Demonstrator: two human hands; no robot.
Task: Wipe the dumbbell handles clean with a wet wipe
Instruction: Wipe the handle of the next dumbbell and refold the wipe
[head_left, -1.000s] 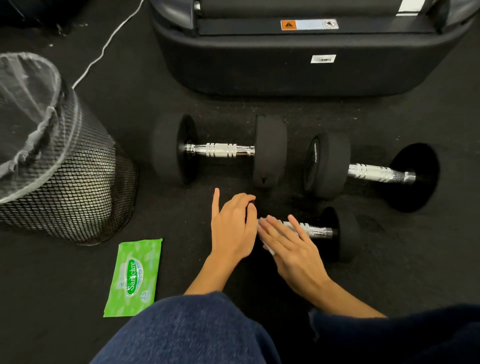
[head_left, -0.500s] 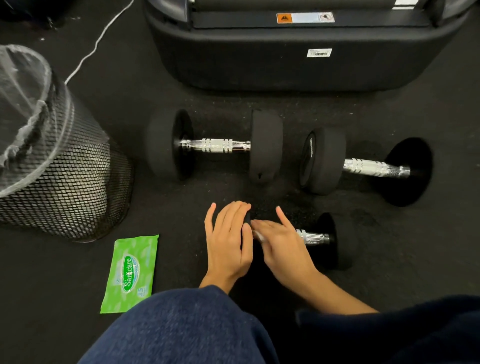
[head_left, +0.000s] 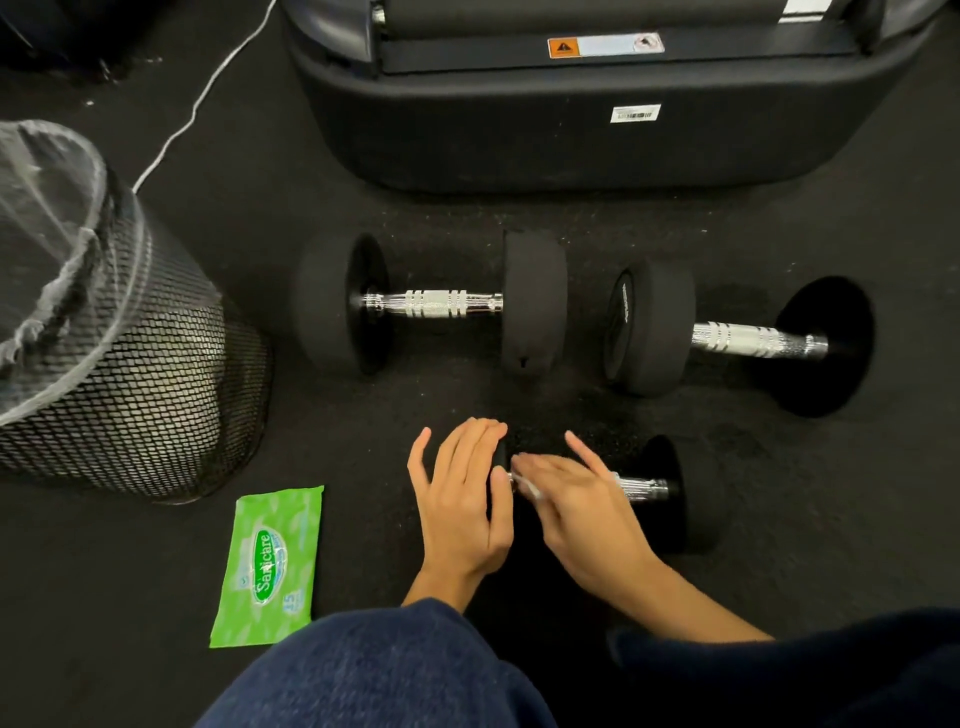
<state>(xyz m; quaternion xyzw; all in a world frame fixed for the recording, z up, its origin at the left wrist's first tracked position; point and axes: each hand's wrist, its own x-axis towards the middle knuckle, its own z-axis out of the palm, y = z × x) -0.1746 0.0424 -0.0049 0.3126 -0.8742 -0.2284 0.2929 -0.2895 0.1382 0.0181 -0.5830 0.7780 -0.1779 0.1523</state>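
Observation:
Three black dumbbells with chrome handles lie on the dark floor. The nearest dumbbell (head_left: 670, 493) is small; my left hand (head_left: 462, 499) rests flat with spread fingers on its left weight, hiding it. My right hand (head_left: 576, 499) lies over the chrome handle and presses a white wet wipe (head_left: 527, 487) against it; only a sliver of the wipe shows under my blurred fingers. The handle's right end (head_left: 641, 488) is bare. Behind lie a larger dumbbell (head_left: 431, 304) and another dumbbell (head_left: 748, 340) to its right.
A green wet-wipe pack (head_left: 270, 564) lies flat at my left. A black mesh waste bin (head_left: 104, 338) with a clear liner stands at far left. A big black machine base (head_left: 597, 119) blocks the back. A white cable (head_left: 202, 98) runs across the floor. My knees fill the bottom edge.
My right hand has slid left along the small dumbbell's handle with the wipe, baring more chrome on the right. My left hand's fingers shifted on the weight. The camera view drifted slightly.

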